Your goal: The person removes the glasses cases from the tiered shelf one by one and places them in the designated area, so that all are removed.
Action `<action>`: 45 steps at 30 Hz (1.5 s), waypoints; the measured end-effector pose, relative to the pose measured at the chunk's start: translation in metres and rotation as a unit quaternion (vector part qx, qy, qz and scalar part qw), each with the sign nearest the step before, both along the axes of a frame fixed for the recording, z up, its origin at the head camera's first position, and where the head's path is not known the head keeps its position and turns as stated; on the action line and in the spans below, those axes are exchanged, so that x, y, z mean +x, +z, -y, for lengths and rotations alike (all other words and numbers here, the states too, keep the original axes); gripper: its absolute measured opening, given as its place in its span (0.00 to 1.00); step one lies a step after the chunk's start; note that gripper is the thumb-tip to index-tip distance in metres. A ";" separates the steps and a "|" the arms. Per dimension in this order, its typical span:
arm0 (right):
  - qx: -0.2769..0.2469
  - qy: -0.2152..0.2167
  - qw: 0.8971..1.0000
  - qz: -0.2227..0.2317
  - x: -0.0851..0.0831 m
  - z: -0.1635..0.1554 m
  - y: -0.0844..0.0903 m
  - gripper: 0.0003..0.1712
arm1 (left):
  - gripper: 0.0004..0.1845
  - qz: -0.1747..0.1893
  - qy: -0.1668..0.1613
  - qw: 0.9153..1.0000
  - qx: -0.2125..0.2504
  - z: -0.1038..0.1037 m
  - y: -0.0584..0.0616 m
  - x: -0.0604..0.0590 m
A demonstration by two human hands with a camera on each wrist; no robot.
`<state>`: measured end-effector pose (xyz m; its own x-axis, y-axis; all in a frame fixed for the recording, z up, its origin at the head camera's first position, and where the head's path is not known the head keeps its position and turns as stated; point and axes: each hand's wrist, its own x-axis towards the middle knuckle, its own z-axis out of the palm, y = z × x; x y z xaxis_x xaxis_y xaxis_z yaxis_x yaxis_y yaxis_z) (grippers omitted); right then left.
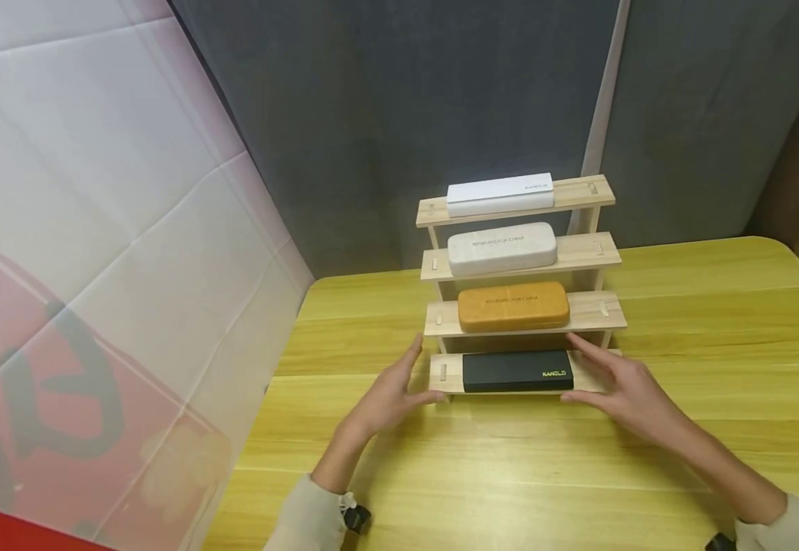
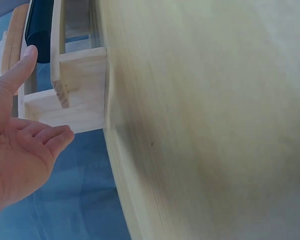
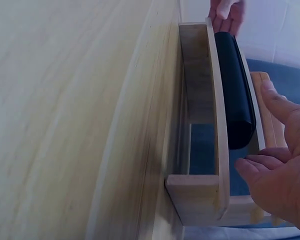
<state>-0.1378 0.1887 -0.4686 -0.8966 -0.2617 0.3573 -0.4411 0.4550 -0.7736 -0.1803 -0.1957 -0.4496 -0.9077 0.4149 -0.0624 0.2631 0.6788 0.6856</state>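
Sleeves at the bottom edge, both hands reaching forward over the yellow tabletop (image 1: pixel 523 474). Left hand (image 1: pixel 389 398) and right hand (image 1: pixel 620 390) are flanking the lowest step of the wooden stepped rack (image 1: pixel 595 314) — fingers straight and spread, holding nothing, tips touching or just beside its ends. Black case (image 1: pixel 516 371) is lying on that step; tan case (image 1: pixel 513 306), grey case (image 1: pixel 500 248) and white case (image 1: pixel 500 194) are sitting on the steps above.

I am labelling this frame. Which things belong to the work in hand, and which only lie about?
In hand:
- wooden tiered stand
- left hand at its left end
- right hand at its right end

Lying about, on the shelves:
- black case
- tan case
- grey case
- white case
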 end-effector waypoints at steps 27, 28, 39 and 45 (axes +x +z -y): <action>0.038 -0.012 0.998 0.042 -0.010 0.016 -0.008 0.43 | 0.49 -0.024 -0.026 0.999 -0.003 -0.011 -0.010 0.000; 0.037 -0.016 0.999 0.036 -0.010 0.016 -0.008 0.42 | 0.48 -0.026 -0.025 0.999 -0.004 -0.012 -0.011 0.000; 0.064 -0.022 0.998 -0.006 -0.005 0.015 -0.009 0.45 | 0.47 -0.031 -0.018 0.999 0.001 -0.016 -0.012 -0.002; 0.080 0.005 0.997 0.004 -0.007 0.016 -0.007 0.46 | 0.49 -0.023 -0.016 0.999 0.016 -0.017 -0.012 -0.005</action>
<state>-0.1444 0.1729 -0.4761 -0.8968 -0.3230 0.3025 -0.4394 0.5689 -0.6951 -0.1855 -0.1791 -0.4619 -0.8956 0.4448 -0.0072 0.3159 0.6474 0.6936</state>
